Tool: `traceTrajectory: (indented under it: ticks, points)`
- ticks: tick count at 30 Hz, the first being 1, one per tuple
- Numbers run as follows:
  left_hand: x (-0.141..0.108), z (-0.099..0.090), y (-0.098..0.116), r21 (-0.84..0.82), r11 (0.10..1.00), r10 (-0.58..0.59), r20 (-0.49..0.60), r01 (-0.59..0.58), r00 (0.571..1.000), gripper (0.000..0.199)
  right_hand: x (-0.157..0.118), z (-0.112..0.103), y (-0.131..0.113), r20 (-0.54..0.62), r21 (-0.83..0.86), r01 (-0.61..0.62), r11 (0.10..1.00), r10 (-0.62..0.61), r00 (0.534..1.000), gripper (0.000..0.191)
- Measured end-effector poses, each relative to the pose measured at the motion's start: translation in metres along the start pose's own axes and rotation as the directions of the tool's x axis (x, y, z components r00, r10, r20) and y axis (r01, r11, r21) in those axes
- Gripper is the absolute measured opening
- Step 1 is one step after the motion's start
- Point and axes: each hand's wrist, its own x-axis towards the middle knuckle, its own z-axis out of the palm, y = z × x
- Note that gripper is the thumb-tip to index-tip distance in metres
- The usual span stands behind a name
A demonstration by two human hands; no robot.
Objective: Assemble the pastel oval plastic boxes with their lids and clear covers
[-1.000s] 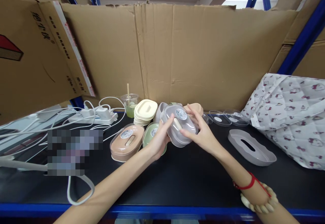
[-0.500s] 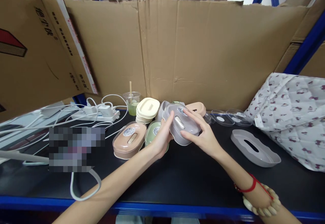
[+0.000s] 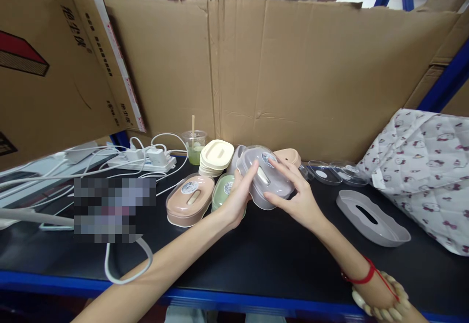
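Both hands hold up a grey tissue box (image 3: pixel 276 182) with a clear cover, a slot in its top and a round label. It is tilted above the dark tabletop. My left hand (image 3: pixel 236 204) grips its left side, thumb on top. My right hand (image 3: pixel 303 202) spans the right end, fingers bent over the upper edge and thumb near the lower one. Just left of the held box, a green tissue box (image 3: pixel 220 191) is partly hidden behind my left hand. Beside that lies a pinkish-beige tissue box (image 3: pixel 189 201) with a clear cover and label.
A stack of cream lids (image 3: pixel 217 154) stands behind, near a drink cup (image 3: pixel 195 147). Clear covers (image 3: pixel 324 174) and a loose grey slotted top (image 3: pixel 372 220) lie right, beside a patterned quilted bag (image 3: pixel 421 181). White cables and a power strip (image 3: pixel 146 161) are left. Cardboard (image 3: pixel 293 74) walls the back.
The view has shifted slightly, so things appear a little further right. Both hands keep their hold on the grey tissue box, which has barely moved.
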Motion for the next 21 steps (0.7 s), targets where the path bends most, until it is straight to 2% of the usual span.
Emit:
traceTrajectory:
  ticks: [6,9,11,13,15,16,18,21]
  points:
    - [0.0,-0.001,-0.001,-0.006,0.999,0.036,0.005,-0.036,0.999,0.056,-0.001,0.004,-0.003,-0.004,0.039,-0.025,0.999,0.026,1.0,0.064]
    - [0.0,-0.001,0.001,-0.029,0.998,0.054,0.018,-0.054,0.998,0.057,0.001,0.005,-0.006,-0.042,0.203,-0.128,0.971,0.139,0.989,0.07]
    - [0.0,-0.001,0.003,-0.043,0.996,0.072,0.02,-0.072,0.997,0.059,0.004,0.004,-0.009,-0.003,0.362,-0.281,0.889,0.302,0.953,0.078]
    - [0.0,-0.001,0.005,-0.043,0.994,0.1,0.026,-0.099,0.995,0.063,0.007,0.002,-0.012,0.157,0.458,-0.476,0.751,0.458,0.875,0.083]
    - [0.001,-0.001,0.006,-0.033,0.992,0.122,0.037,-0.121,0.992,0.065,0.009,-0.001,-0.014,0.314,0.489,-0.608,0.626,0.524,0.792,0.082]
    - [0.001,-0.001,0.007,-0.029,0.992,0.121,0.044,-0.119,0.992,0.065,0.009,-0.002,-0.015,0.358,0.501,-0.638,0.585,0.532,0.768,0.08]
    - [0.001,-0.001,0.007,-0.026,0.995,0.093,0.059,-0.092,0.994,0.065,0.011,-0.005,-0.016,0.377,0.532,-0.646,0.548,0.53,0.76,0.078]
    - [0.003,-0.002,0.008,-0.021,0.998,0.064,0.062,-0.063,0.996,0.066,0.011,-0.007,-0.016,0.362,0.555,-0.634,0.538,0.53,0.767,0.076]
